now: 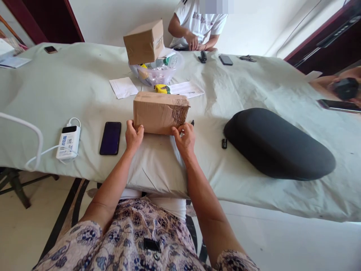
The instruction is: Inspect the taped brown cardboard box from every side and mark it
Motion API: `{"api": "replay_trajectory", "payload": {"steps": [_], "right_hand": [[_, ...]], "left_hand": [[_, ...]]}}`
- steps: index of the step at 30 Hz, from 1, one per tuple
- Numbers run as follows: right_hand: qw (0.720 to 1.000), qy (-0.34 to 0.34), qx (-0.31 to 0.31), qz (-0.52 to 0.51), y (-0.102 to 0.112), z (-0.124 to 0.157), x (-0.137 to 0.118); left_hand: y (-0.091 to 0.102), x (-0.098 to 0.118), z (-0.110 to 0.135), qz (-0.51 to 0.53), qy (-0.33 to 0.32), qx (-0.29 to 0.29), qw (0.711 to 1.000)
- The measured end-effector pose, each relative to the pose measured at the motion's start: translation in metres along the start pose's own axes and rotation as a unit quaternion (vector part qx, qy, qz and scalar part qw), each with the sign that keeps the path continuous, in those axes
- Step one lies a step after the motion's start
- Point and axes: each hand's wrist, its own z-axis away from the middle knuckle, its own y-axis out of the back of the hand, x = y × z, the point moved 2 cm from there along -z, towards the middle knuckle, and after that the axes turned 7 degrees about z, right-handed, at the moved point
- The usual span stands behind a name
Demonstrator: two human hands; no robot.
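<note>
A brown cardboard box [158, 113] is held between my hands over the table, its right end crumpled and scuffed. My left hand [134, 135] grips the lower left corner, thumb on the near face. At the lower right corner, my right hand [184, 139] has its thumb and fingers closed on the edge. Just beyond the box lie a yellow tape measure [162, 89] and a white printed paper [187, 89]. The dark tip of a marker or pen [192, 122] shows beside my right hand. Whether the box's underside touches the cloth is hidden.
To the left are a dark phone [110, 138] and a white power bank [68, 142] with a cable. A black padded seat [279, 143] and small black cap [224, 143] lie right. Behind stands a plastic basin [163, 77] bearing another box [142, 45]. A person [194, 30] sits opposite.
</note>
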Motion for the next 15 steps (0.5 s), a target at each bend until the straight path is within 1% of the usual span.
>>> {"api": "replay_trajectory", "payload": {"steps": [2,6,8,11,12,13,15], "right_hand": [[1.000,-0.010,0.004,0.017,0.004,-0.001,0.001],[0.998,-0.017,-0.013,0.053,0.013,-0.004,0.000],[0.998,-0.021,0.004,0.054,0.018,-0.007,0.000],[0.998,-0.023,0.057,-0.007,0.023,-0.014,0.001],[0.997,-0.018,0.061,-0.034,0.022,-0.016,0.002],[0.997,-0.011,0.052,-0.056,0.020,-0.019,0.001],[0.997,0.011,0.012,-0.077,0.014,-0.023,0.000]], "left_hand": [[-0.001,0.003,0.003,0.013,-0.004,-0.013,1.000],[0.000,0.004,0.003,0.039,-0.043,-0.019,0.998],[0.000,0.003,0.002,0.048,-0.056,-0.023,0.997],[0.000,0.000,0.002,0.064,-0.059,-0.027,0.996],[0.000,0.000,0.002,0.068,-0.058,-0.030,0.996],[-0.001,0.001,0.002,0.072,-0.057,-0.033,0.995],[-0.001,0.002,0.003,0.078,-0.056,-0.038,0.995]]}}
